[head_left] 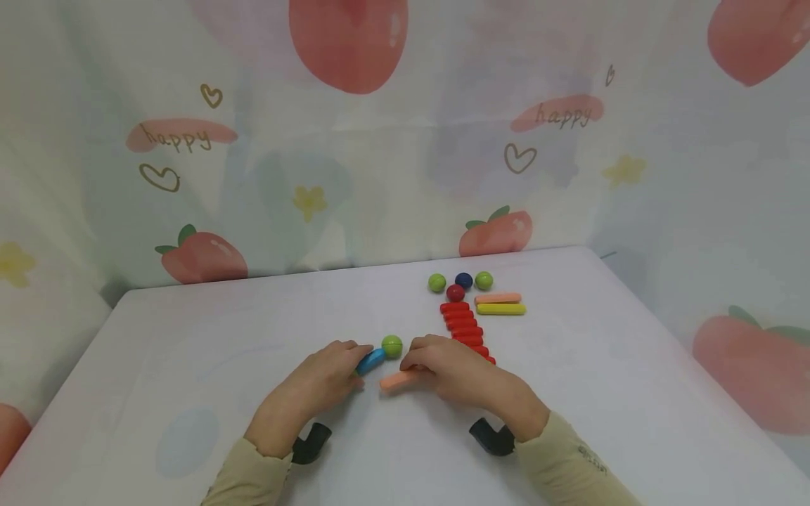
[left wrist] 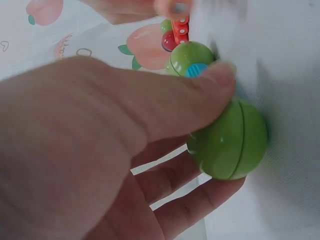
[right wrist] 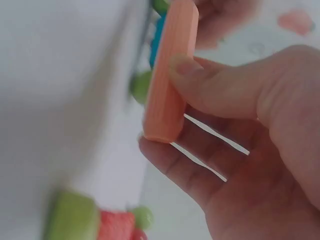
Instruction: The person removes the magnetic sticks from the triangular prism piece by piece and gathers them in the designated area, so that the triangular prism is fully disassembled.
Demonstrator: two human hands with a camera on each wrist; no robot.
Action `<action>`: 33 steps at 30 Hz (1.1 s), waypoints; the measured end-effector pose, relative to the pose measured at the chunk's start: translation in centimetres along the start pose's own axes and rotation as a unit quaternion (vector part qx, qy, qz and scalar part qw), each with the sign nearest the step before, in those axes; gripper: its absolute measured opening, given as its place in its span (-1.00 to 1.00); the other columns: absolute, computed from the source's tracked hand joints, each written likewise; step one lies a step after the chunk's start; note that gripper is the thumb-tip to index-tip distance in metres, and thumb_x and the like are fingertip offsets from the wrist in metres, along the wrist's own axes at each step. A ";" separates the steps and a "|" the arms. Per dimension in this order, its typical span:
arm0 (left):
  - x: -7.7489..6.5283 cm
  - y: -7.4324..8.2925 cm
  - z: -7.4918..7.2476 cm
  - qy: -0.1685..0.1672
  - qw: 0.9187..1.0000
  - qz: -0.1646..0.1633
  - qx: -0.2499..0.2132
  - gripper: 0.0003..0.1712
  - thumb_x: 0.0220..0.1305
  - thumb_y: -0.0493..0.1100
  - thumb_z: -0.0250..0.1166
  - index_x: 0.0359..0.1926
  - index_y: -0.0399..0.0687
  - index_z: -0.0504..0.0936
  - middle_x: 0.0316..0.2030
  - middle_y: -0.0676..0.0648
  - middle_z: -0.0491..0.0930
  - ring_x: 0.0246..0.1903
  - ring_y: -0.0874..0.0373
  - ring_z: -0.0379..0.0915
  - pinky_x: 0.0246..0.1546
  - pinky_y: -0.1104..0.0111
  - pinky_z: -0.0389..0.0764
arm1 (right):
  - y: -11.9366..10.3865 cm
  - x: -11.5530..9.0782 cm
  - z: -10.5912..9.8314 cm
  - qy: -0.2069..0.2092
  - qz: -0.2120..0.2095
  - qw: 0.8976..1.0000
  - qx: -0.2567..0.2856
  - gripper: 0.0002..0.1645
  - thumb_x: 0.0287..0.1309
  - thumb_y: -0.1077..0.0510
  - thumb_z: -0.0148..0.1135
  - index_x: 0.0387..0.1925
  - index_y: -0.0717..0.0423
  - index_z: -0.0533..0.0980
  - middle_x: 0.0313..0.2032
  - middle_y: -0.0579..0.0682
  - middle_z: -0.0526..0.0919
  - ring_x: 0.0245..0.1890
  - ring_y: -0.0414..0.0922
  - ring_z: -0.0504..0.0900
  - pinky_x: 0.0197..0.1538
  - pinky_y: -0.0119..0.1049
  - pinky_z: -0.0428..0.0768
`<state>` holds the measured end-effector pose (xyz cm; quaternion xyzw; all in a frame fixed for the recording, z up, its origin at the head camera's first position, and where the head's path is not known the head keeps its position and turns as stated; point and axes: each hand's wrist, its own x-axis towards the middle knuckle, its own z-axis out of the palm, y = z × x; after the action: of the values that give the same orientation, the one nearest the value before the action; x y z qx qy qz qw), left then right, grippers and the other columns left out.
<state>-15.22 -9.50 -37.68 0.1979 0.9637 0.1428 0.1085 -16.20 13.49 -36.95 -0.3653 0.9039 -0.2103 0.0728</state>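
In the left wrist view my left hand (head_left: 323, 376) pinches a green ball (left wrist: 230, 140) between thumb and fingers, close over the white table. A short blue stick (head_left: 370, 361) runs from this ball to a second green ball (head_left: 391, 346), mostly covered by the thumb in the left wrist view. My right hand (head_left: 452, 369) grips a peach-coloured stick (right wrist: 172, 75), thumb on one side and fingers behind. One end of that stick points left toward the blue stick, with a gap between them in the head view.
Several red sticks (head_left: 464, 324) lie in a row beyond my right hand. Behind them sit two green balls (head_left: 437, 282), a dark blue ball (head_left: 464, 281) and a red ball (head_left: 455, 293). Another peach stick (head_left: 498, 299) and a yellow stick (head_left: 500, 309) lie to their right.
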 end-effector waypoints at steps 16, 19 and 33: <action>0.1 -0.3 0.6 0.048 0.997 0.027 0.050 -0.55 0.27 -0.42 0.28 0.19 -0.15 0.56 0.06 -0.11 0.63 0.04 -0.03 0.56 0.11 0.13 0.60 | 3.4 -2.6 -4.3 0.090 0.046 0.995 0.018 -0.81 0.23 0.23 0.32 -0.11 0.01 0.67 -0.20 -0.16 0.66 -0.21 -0.22 0.56 -0.08 -0.33 0.64; 0.2 -0.4 0.7 0.069 0.995 0.041 0.057 -0.59 0.28 -0.36 0.31 0.15 -0.16 0.58 0.02 -0.11 0.64 0.01 -0.03 0.57 0.06 0.13 0.62 | 3.8 -3.0 -4.8 0.100 0.066 0.993 0.015 -0.79 0.24 0.23 0.32 -0.09 0.02 0.67 -0.18 -0.16 0.66 -0.16 -0.20 0.57 -0.05 -0.28 0.64; 0.2 -0.3 1.0 0.124 0.989 0.025 0.075 -0.72 0.24 -0.29 0.37 -0.01 -0.12 0.67 -0.11 -0.09 0.68 -0.09 -0.04 0.58 -0.06 0.06 0.63 | 6.2 -3.8 -5.7 0.154 0.116 0.981 -0.003 -0.72 0.15 0.34 0.36 -0.07 0.17 0.65 -0.26 -0.03 0.66 -0.24 -0.11 0.56 -0.15 -0.23 0.67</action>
<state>-15.28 -9.46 -38.73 0.2107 0.9723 0.0959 -0.0305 -18.93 21.99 -34.56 -0.2220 0.9411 -0.2510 -0.0444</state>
